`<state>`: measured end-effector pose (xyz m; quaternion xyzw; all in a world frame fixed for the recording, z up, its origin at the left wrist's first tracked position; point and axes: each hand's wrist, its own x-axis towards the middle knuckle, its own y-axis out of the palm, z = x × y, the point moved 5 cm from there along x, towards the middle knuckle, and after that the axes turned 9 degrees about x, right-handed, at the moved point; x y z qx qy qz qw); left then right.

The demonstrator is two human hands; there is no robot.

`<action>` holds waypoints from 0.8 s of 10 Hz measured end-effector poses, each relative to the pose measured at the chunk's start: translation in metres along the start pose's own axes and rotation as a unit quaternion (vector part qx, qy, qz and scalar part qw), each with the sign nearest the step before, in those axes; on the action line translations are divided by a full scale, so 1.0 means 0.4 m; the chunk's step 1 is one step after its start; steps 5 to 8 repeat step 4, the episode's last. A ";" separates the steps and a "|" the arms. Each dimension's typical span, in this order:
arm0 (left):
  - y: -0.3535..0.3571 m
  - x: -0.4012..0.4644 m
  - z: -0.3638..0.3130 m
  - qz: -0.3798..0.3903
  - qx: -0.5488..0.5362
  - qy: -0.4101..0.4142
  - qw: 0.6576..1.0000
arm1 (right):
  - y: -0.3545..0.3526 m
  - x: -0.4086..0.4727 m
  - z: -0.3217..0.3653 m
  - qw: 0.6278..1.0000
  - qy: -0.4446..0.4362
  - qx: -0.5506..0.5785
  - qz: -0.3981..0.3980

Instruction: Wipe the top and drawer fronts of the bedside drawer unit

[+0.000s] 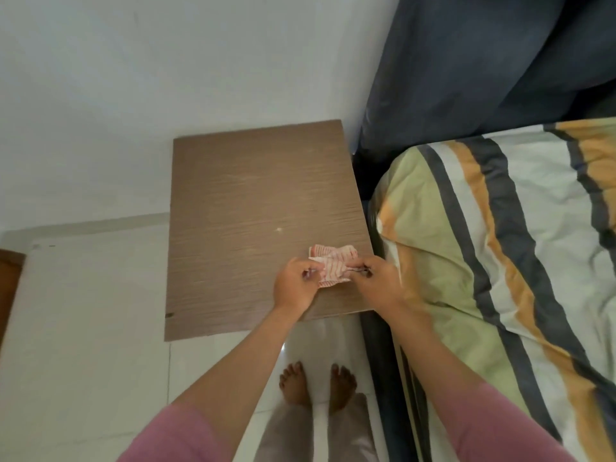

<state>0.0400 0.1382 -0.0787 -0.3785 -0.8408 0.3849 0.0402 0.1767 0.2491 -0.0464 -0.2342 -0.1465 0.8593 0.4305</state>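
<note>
The bedside drawer unit (253, 208) shows only its brown wood-grain top from above; its drawer fronts are hidden below the front edge. A small white cloth with red stripes (333, 265) is bunched over the top's near right corner. My left hand (295, 285) pinches the cloth's left side and my right hand (375, 281) pinches its right side, so both hands hold it between them just above the surface. A small white speck (278, 230) lies on the top beyond the cloth.
A bed with a striped green, orange, grey and white cover (500, 248) runs along the right, close against the unit. A dark blue pillow or headboard (483, 68) is behind it. White wall behind, white tiled floor (83, 328) on the left, my bare feet (316, 385) below.
</note>
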 end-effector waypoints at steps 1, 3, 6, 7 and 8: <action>0.039 -0.037 0.039 0.033 0.011 -0.014 0.999 | 0.014 -0.025 -0.056 0.997 0.046 0.005 0.054; 0.074 -0.117 0.074 0.115 0.030 -0.035 0.992 | 0.028 -0.068 -0.085 0.981 0.099 -0.009 0.166; 0.052 -0.139 0.037 0.131 0.010 -0.043 0.990 | 0.009 -0.085 -0.056 0.982 0.102 -0.003 0.158; 0.052 -0.139 0.037 0.131 0.010 -0.043 0.990 | 0.009 -0.085 -0.056 0.982 0.102 -0.003 0.158; 0.052 -0.139 0.037 0.131 0.010 -0.043 0.990 | 0.009 -0.085 -0.056 0.982 0.102 -0.003 0.158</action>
